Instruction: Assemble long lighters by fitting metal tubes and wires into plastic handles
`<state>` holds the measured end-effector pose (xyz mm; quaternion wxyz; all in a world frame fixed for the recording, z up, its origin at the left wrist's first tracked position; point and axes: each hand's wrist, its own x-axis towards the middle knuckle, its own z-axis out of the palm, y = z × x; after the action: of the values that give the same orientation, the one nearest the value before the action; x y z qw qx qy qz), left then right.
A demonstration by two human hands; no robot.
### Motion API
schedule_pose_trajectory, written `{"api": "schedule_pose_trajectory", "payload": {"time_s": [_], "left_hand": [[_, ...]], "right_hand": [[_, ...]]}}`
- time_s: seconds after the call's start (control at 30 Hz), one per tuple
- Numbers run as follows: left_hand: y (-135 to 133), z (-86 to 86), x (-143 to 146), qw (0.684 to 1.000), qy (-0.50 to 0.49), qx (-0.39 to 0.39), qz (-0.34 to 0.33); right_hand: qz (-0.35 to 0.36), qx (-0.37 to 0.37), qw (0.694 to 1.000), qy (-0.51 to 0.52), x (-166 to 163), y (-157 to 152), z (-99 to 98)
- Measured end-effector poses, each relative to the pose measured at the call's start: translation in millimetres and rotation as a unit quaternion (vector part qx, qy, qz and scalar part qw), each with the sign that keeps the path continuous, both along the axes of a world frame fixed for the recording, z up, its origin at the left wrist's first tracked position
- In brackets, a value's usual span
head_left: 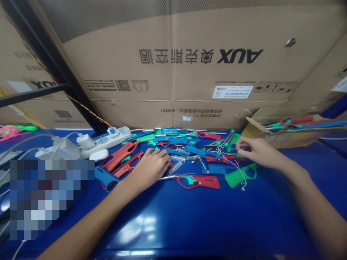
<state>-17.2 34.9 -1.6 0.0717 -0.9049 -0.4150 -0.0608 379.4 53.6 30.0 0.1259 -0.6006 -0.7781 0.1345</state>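
Observation:
A heap of red, blue and green plastic tool handles (pixel 189 150) with metal blades lies on the glossy blue table (pixel 189 220). My left hand (pixel 151 168) rests on the heap's left side, fingers curled over small parts near a red handle (pixel 202 181). My right hand (pixel 256 151) hovers at the heap's right edge, fingers pinched on a small dark piece. A green handle (pixel 241 177) with a thin white string lies just below that hand. Red handles (pixel 120 155) lie left of my left hand.
A large cardboard box (pixel 189 72) stands behind the heap. A white power strip (pixel 108 139) with plugs and cables sits at back left. An open carton (pixel 284 130) holding more handles lies at right. A blurred patch covers the lower left.

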Motion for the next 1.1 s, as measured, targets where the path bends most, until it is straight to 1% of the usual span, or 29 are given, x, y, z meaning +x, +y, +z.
{"api": "schedule_pose_trajectory", "payload": {"time_s": [0.13, 0.27, 0.43, 0.53, 0.67, 0.8, 0.93, 1.03, 1.1], "left_hand": [[0.9, -2.3, 0.2, 1.0, -0.018, 0.003, -0.006], [0.8, -1.0, -0.4, 1.0, 0.006, 0.025, 0.003], [3.3, 5.1, -8.8, 0.998, 0.023, 0.054, 0.036], [5.3, 7.2, -13.7, 0.997, 0.023, 0.041, 0.066], [6.4, 4.7, -15.0, 0.995, 0.024, 0.004, 0.093], [3.9, 4.4, -14.6, 0.996, 0.011, -0.006, 0.083], [-2.0, 5.9, -14.3, 0.996, 0.054, -0.005, 0.071], [-4.4, 2.0, -12.7, 0.993, 0.082, 0.008, 0.086], [-4.0, -2.1, -12.0, 0.992, 0.093, 0.018, 0.084]], "right_hand": [[0.088, 0.025, 0.996, 0.023, -23.6, -4.9, -6.0], [0.124, 0.03, 0.991, 0.027, -32.3, -6.3, -10.5], [0.13, 0.051, 0.99, 0.014, -36.6, -8.5, -10.7], [0.127, 0.07, 0.989, 0.001, -41.2, -10.9, -9.1], [0.139, 0.091, 0.986, 0.001, -48.3, -14.2, -7.9], [0.146, 0.107, 0.983, 0.004, -55.3, -17.0, -8.1], [0.152, 0.109, 0.982, 0.004, -59.3, -18.2, -10.1], [0.158, 0.1, 0.982, 0.0, -59.5, -18.1, -12.0], [0.157, 0.094, 0.983, 0.0, -59.1, -17.8, -12.9]]}}
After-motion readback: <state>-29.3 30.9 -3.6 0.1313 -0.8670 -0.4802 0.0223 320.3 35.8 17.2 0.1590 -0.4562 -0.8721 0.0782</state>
